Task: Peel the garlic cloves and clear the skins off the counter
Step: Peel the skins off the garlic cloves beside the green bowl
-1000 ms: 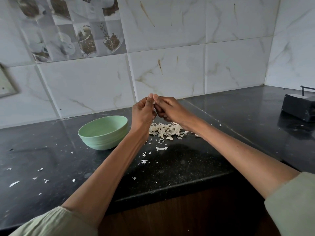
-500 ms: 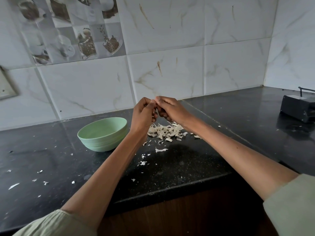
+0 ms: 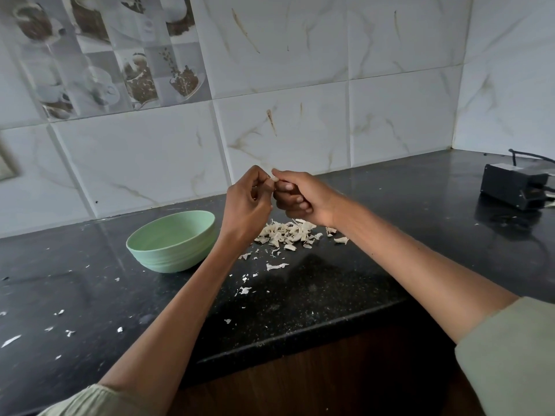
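Left hand (image 3: 246, 202) and right hand (image 3: 300, 195) meet above black speckled stone table (image 3: 345, 295); curled fingers (image 3: 288, 187) pinch small pale garlic clove (image 3: 274, 178), mostly hidden. Best: nail under papery skin, strip lengthwise over heap. Dry curled off-white skins (image 3: 285, 232) piled below; smooth pale-green round bowl (image 3: 171, 241) beside.

We see a polished, speckled black stone desk (image 3: 345, 289), a smooth matt green bowl (image 3: 171, 241) on it, papery skins (image 3: 285, 232) beside the bowl, and glossy marbled wall tiles (image 3: 390, 115) behind it.
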The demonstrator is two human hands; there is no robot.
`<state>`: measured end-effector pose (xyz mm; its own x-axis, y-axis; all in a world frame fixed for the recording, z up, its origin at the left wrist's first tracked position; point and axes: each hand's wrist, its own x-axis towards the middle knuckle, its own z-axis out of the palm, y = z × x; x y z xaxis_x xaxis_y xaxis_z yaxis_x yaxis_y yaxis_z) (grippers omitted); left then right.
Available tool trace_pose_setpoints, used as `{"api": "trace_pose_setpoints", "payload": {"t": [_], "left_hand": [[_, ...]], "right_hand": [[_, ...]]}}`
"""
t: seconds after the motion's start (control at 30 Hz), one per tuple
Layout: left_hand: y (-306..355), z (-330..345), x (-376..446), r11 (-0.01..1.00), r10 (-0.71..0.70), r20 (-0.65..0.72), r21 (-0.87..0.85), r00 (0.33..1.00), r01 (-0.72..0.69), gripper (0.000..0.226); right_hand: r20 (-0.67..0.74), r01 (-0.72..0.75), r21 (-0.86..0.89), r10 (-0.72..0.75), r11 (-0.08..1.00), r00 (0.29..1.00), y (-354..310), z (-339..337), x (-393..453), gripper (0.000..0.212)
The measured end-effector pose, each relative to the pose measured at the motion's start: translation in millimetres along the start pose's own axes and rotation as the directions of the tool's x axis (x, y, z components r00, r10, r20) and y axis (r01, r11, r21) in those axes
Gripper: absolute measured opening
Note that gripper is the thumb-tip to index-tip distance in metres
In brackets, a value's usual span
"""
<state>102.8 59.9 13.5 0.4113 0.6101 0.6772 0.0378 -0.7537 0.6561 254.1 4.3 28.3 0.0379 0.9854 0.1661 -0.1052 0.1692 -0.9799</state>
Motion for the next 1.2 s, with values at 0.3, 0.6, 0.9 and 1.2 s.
{"api": "trace_pose_setpoints", "payload": {"t": [0.3,0.6,0.9,1.2], "left_hand": [[-7,-4,4,0.996,-0.087,-0.003,-0.037,0.996,0.086,0.014],[-4,-4,4,0.993,-0.055,0.025,-0.106,0.998,0.057,0.039],[-7,-3,3,0.97,-0.09,0.086,-0.216,0.992,0.107,0.033],[-19,-2,9,0.947,-0.241,-0.083,-0.241,0.967,0.215,0.033]], "right_hand": [[-0.168,0.121,-0.304,-0.179,0.945,0.969,-2,2,1,0.04],[-0.165,0.126,-0.457,-0.224,0.88,0.961,-5,8,-7,0.05],[-0.093,0.128,-0.445,-0.188,0.886,0.978,0,14,-6,0.052],[-0.003,0.345,-0.66,-0.462,0.667,0.887,10,12,2,0.022]]}}
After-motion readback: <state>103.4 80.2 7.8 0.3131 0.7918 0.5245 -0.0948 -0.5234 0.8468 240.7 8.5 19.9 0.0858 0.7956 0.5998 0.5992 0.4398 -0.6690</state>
